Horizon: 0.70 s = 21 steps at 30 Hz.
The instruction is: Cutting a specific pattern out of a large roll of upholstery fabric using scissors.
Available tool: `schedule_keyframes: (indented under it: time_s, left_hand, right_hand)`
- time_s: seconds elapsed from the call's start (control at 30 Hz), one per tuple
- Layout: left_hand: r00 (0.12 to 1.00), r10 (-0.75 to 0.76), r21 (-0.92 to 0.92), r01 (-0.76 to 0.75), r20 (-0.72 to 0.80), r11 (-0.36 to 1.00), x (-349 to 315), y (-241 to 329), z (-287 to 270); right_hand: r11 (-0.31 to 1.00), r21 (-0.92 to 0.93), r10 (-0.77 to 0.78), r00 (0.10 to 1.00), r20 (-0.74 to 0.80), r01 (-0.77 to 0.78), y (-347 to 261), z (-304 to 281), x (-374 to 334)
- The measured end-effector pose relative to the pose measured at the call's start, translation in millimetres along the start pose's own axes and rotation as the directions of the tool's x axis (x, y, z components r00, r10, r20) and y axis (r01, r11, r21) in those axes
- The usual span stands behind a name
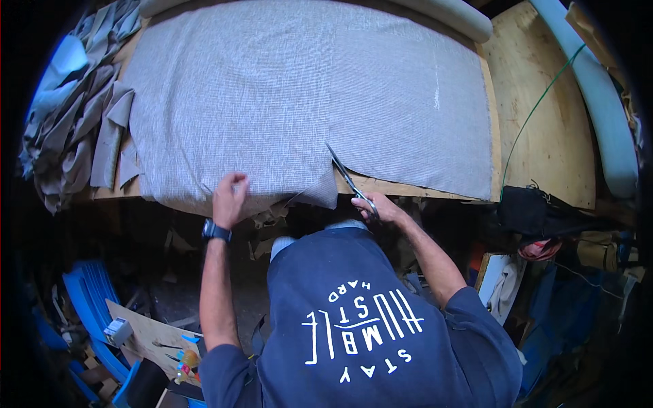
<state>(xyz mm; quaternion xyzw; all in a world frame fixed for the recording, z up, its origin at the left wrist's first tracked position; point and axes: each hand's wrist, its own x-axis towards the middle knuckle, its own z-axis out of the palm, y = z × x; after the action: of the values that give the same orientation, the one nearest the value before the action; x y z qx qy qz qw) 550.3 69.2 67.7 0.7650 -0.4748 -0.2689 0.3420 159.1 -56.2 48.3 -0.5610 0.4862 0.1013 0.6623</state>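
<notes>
My right hand [382, 208] is closed around the handles of a pair of dark metal scissors [347, 175] at the table's near edge. Their blades point away and slightly left, with the tip lying at the top of a cut in a grey woven fabric [231, 88]. Left of the cut, a loose fabric corner hangs over the edge; to the right, the cloth lies flat, with bare wood showing in the gap. My left hand [231, 197] is over the fabric's front edge, fingers loosely bent and apart from the scissors. Its fingertips are slightly blurred, and I see no cloth pinched in them.
A fabric roll [442, 17] lies along the far side of the wooden table [537, 102]. Fabric scraps [81, 129] pile up at the left. A green cord [544, 98] crosses the right side. Blue plastic chairs [95, 299] and a board stand at lower left.
</notes>
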Motion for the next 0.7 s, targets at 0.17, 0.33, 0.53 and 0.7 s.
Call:
schedule_keyframes:
  time_s: [0.17,0.33,0.53,0.7]
  left_hand:
    - [0.962,0.117,0.316,-0.034,-0.245,0.948,93,-44,1]
    - [0.940,0.150,0.565,0.052,-0.305,0.823,118,-70,26]
    - [0.931,0.213,0.595,0.005,-0.295,0.804,136,-42,45]
    - [0.935,0.191,0.605,0.031,-0.299,0.796,149,-25,55]
  right_hand:
    - [0.996,0.065,-0.056,0.998,-0.010,0.056,6,8,19]
    - [0.973,0.222,-0.046,0.998,-0.049,0.056,-3,8,16]
    - [0.979,0.183,-0.055,0.974,-0.218,0.096,-17,1,14]
    - [0.965,0.239,-0.043,0.968,-0.249,0.104,-25,-6,10]
